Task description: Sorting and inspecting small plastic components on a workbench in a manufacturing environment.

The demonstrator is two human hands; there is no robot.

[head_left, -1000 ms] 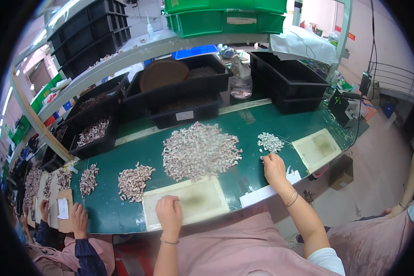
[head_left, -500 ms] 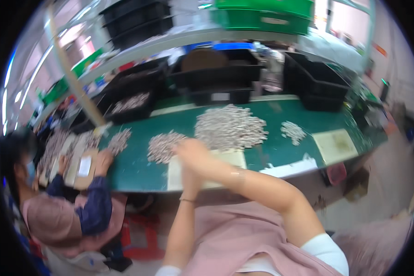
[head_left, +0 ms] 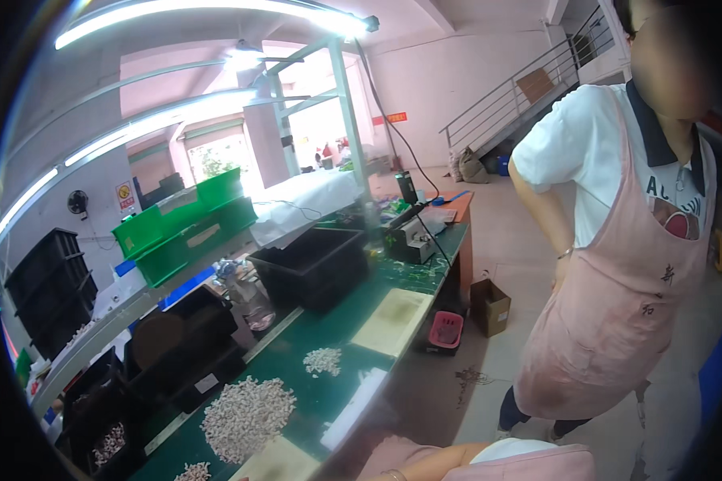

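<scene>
Neither of my hands shows; a forearm (head_left: 437,462) with a thin bracelet crosses the lower edge, and its hand lies outside the picture. Just beyond it on the green tabletop (head_left: 297,333) is a large heap of small pale pieces (head_left: 249,418), their kind too small to tell. A cream board (head_left: 279,460) lies at the near side of this heap. Two lesser piles flank it: a small whitish pile (head_left: 322,361) farther along and a partly cut-off pinkish pile (head_left: 192,473). A long white piece (head_left: 354,409) rests along the table's front edge.
Another person in a pink apron (head_left: 610,305) stands at the right. Black bins (head_left: 313,268) line the table's back; green crates (head_left: 188,228) sit on the shelf above. A second cream board (head_left: 391,322) lies farther along. A pink basket (head_left: 445,330) and cardboard box (head_left: 489,306) stand on the floor.
The view has swung right and up. Both my hands, earlier together over the near board, have left the picture. The seated person at left is gone from view; a standing person now shows.
</scene>
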